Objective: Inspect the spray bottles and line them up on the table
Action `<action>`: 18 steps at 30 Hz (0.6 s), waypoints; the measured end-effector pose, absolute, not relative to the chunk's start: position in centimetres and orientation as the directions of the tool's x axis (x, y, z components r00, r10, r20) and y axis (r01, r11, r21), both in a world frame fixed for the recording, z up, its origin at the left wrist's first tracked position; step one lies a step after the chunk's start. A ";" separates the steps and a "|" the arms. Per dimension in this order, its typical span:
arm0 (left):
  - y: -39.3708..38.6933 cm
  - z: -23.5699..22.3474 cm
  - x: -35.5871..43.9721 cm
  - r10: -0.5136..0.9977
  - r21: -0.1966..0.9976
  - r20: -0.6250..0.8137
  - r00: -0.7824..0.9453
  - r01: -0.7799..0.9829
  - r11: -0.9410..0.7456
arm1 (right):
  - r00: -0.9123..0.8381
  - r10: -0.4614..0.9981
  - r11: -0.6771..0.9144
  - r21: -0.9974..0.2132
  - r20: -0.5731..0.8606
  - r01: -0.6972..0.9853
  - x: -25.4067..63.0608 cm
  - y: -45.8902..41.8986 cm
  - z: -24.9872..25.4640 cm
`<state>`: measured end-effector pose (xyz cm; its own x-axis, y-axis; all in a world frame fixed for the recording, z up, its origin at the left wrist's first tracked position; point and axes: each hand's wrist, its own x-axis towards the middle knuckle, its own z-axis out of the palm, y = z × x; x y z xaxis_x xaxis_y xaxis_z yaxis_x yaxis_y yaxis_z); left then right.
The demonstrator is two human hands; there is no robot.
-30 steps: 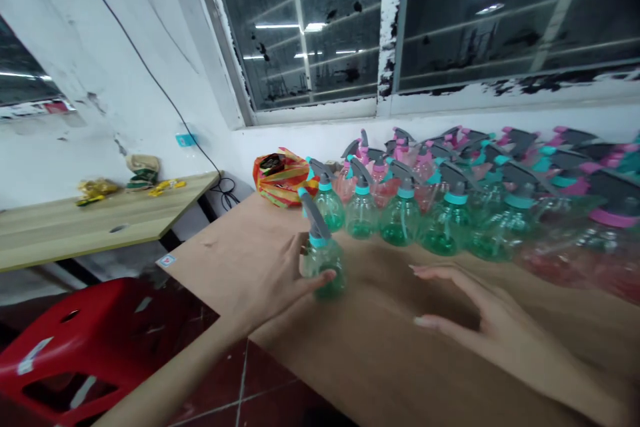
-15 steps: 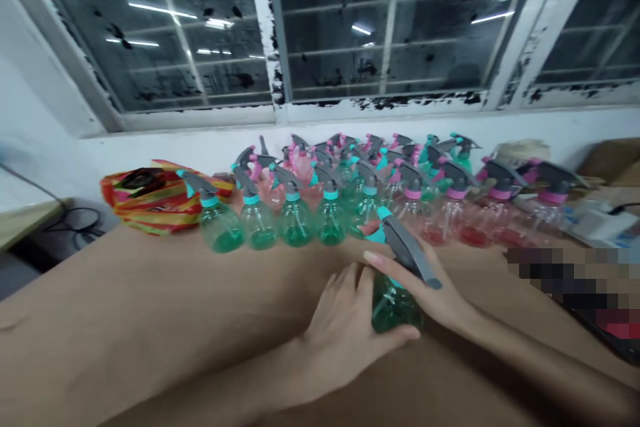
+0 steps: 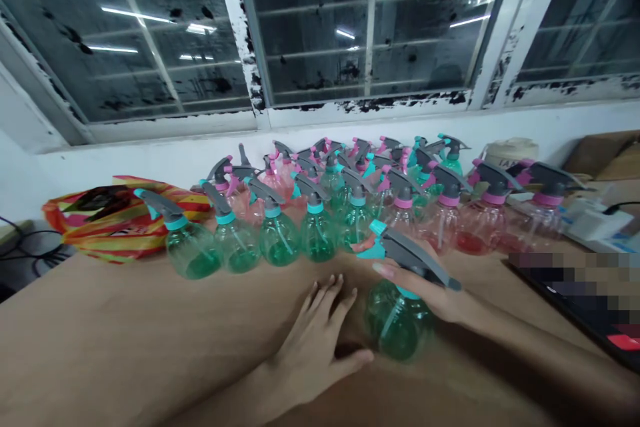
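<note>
— Well, largest first?
— Brown desk [image 3: 115, 333], wide and plain. Along the far side, crowded teal-collared spray bottles [image 3: 283, 240] and pink-collared spray bottles [image 3: 483, 230]; left of those, an orange striped bag [image 3: 140, 232].
— And in hand?
— Green trigger spray bottle [image 3: 397, 330], nearer than the rows, slightly tilted; base on the desk or just above, impossible to tell. Probably light: thin, clear plastic by the look, likely to give a little under a hard squeeze. Unlikely to shatter, but smooth and round enough to slide if held only by the belly. Darker green low down: liquid or thicker plastic, unclear.
— Hands?
— Not together. Right hand [image 3: 440, 293] clamped around the neck, under the grey trigger head [image 3: 413, 250]. Left hand [image 3: 320, 333] empty, fingers spread, low over the desk just beside the bottle; thumb contact with the side hard to judge.
— Best hold, then?
— Around the neck, at the teal collar [image 3: 407, 293]: narrow, firm, easily circled. For extra steadiness, cup the belly lightly. Keep pressure off the teal lever [image 3: 371, 251], likely to move when squeezed; go gently near the nozzle [image 3: 379, 228], smallest and probably easiest to knock.
</note>
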<state>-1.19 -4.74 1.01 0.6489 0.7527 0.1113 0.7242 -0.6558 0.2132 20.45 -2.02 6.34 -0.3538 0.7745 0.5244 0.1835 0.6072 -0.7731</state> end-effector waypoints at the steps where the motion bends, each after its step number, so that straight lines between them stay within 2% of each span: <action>1: -4.4 0.8 -1.5 0.756 0.188 0.096 0.648 0.734 -0.653 | -0.357 0.761 0.623 -0.762 0.541 0.174 20.4 -1.8 6.3; 10: -3.4 0.7 -2.0 0.745 0.110 0.120 0.657 0.737 -0.667 | -0.439 0.729 0.653 -0.727 0.525 0.214 20.4 0.1 6.7; 18: -3.3 0.5 -2.0 0.730 0.095 0.136 0.670 0.724 -0.683 | -0.425 0.759 0.614 -0.758 0.493 0.219 20.2 -0.4 7.5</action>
<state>-2.00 -3.31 0.52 0.6702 0.7296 0.1361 0.7243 -0.6829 0.0946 20.24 -0.43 7.50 -0.4252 0.7593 0.4925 0.2187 0.6143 -0.7582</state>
